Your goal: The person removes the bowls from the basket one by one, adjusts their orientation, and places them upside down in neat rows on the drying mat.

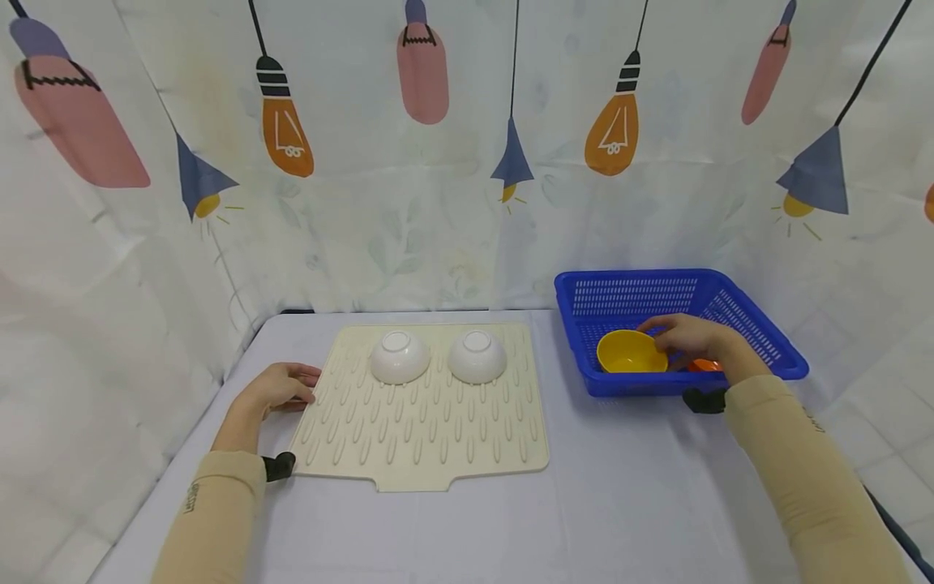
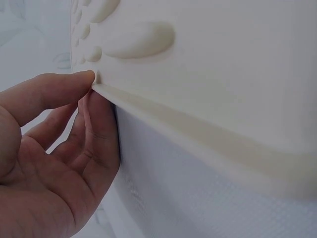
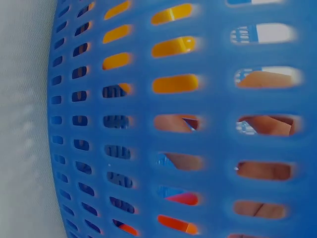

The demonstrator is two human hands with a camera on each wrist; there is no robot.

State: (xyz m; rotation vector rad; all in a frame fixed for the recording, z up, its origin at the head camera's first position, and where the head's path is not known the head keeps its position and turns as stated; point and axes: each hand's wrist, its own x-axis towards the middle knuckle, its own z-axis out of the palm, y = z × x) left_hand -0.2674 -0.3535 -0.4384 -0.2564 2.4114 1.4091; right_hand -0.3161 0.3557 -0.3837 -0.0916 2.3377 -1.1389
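A cream drying mat (image 1: 419,422) with raised oval ridges lies on the table. Two white bowls stand upside down on its far part, one bowl (image 1: 400,357) left of the other bowl (image 1: 477,357). My left hand (image 1: 280,386) pinches the mat's left edge; in the left wrist view the thumb meets the rim, with fingers against its underside. Inside the blue basket (image 1: 635,383), my right hand (image 1: 696,339) grips the right rim of a yellow bowl (image 1: 627,354). An orange item (image 1: 704,366) shows partly below that hand. Basket slats hide much of the right hand in the right wrist view.
The basket's slotted wall (image 3: 138,139) stands close to the right wrist camera. A white cloth covers the table (image 1: 503,527). Behind hangs a curtain (image 1: 452,219) printed with lamps and bulbs. The basket sits right of the mat, with a gap between.
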